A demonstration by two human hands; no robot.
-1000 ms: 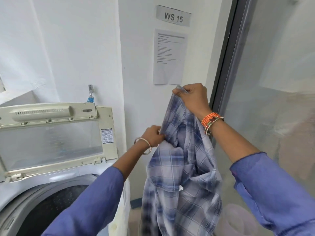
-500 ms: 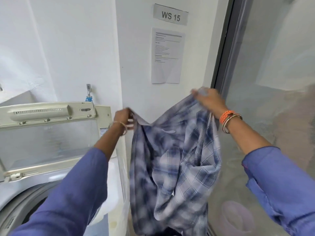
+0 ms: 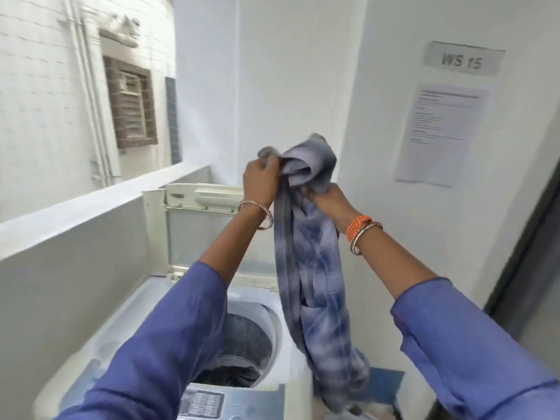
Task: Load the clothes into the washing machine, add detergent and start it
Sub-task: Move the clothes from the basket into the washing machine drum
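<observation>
A blue and white plaid shirt hangs bunched from both hands, above the right side of the white top-loading washing machine. My left hand grips the shirt's top end. My right hand grips the cloth just below and to the right. The machine's lid stands open against the back. Dark clothes lie in the drum. The control panel sits at the machine's front edge.
A low grey wall runs along the machine's left side. A white wall with a "WS 15" sign and a paper notice stands to the right. A dark door frame is at far right. A blue object lies on the floor.
The view swung left and down over the machine. The hands came together, bunching the spread shirt, and carried it left toward the open drum.
</observation>
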